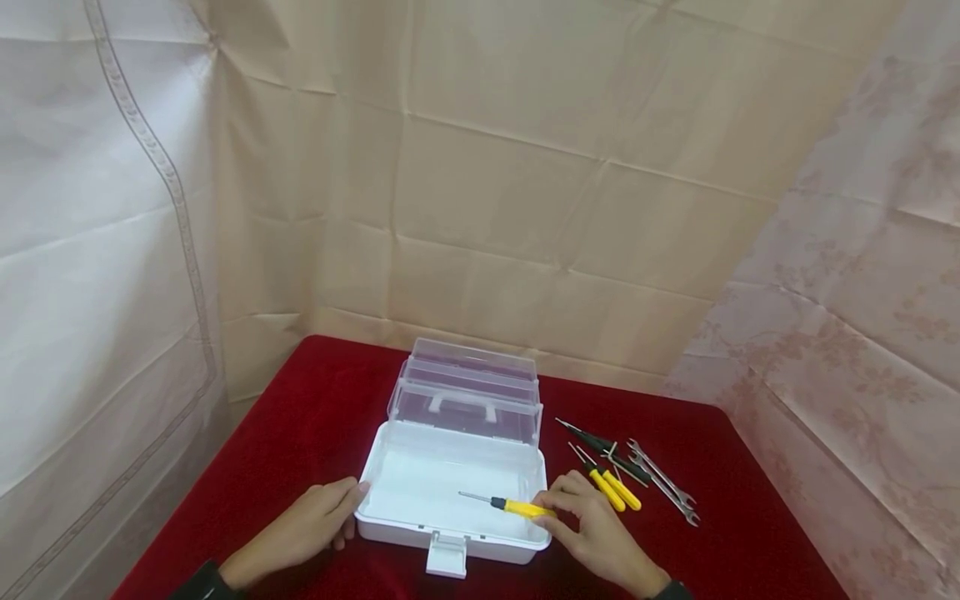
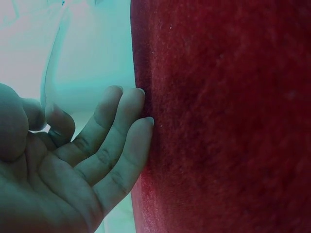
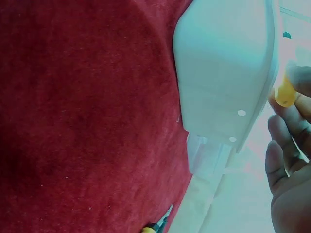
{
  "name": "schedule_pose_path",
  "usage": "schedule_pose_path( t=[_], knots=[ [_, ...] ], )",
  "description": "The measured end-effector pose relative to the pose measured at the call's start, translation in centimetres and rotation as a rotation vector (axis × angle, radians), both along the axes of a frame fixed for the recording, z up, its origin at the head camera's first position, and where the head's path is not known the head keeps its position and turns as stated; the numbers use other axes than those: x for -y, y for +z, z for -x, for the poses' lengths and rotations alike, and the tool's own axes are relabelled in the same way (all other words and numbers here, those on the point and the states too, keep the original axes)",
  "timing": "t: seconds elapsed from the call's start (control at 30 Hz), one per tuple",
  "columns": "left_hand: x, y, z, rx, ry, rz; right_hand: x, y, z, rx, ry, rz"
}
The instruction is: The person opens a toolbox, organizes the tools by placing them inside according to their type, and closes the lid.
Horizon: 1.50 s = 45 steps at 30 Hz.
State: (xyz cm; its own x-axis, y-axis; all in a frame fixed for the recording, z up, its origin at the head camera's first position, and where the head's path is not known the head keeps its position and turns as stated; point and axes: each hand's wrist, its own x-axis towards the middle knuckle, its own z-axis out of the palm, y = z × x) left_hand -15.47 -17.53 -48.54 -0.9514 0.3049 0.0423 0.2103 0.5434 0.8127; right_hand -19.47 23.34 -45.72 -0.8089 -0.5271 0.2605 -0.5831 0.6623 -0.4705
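Observation:
A white plastic toolbox [image 1: 427, 475] stands with its clear lid [image 1: 468, 408] folded back. At its left rim, my left hand [image 1: 307, 521] holds the edge between thumb and index finger; in the left wrist view the other fingers of this hand [image 2: 92, 165] spread along the outer wall. My right hand [image 1: 592, 525] pinches the yellow handle end of a screwdriver [image 1: 517, 507] over the box's right front part, its shaft pointing left. In the right wrist view the handle [image 3: 285, 92] shows between thumb and fingers, beside the box wall [image 3: 223, 73].
Right of the box lie two yellow-handled screwdrivers [image 1: 609, 490], a black-handled tool [image 1: 588, 437] and metal wrenches [image 1: 663, 479]. The box's latch [image 1: 447, 557] hangs down at the front. Red cloth [image 1: 322, 392] covers the table, with curtains [image 1: 525, 192] behind and at both sides.

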Motion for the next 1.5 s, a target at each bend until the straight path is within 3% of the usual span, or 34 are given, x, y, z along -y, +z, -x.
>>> schedule_pose_path(
  t=[0.5, 0.73, 1.1, 1.2, 1.33, 1.43, 1.5],
  knots=[
    [0.0, 0.1, 0.0, -0.005, -0.003, 0.001, 1.0, 0.1, -0.2, 0.032, 0.015, -0.091],
    [0.0, 0.1, -0.1, 0.008, -0.009, -0.008, 0.8, 0.3, -0.3, 0.107, 0.011, -0.059],
    [0.0, 0.2, 0.0, 0.02, -0.002, -0.002, 0.5, -0.1, -0.2, 0.116, 0.081, -0.008],
    [0.0, 0.2, 0.1, 0.022, 0.002, 0.006, 0.1, -0.3, -0.1, 0.065, -0.007, 0.066],
    [0.0, 0.3, 0.3, 0.01, 0.008, 0.02, -1.9, -0.6, 1.1, -0.04, -0.236, 0.132],
    [-0.1, 0.3, 0.3, 0.004, 0.015, 0.022, -4.5, -1.3, 2.7, -0.077, -0.402, 0.048],
    [-0.1, 0.3, 0.4, 0.005, 0.018, 0.022, -6.6, -2.0, 3.5, -0.055, -0.483, -0.043]
  ],
)
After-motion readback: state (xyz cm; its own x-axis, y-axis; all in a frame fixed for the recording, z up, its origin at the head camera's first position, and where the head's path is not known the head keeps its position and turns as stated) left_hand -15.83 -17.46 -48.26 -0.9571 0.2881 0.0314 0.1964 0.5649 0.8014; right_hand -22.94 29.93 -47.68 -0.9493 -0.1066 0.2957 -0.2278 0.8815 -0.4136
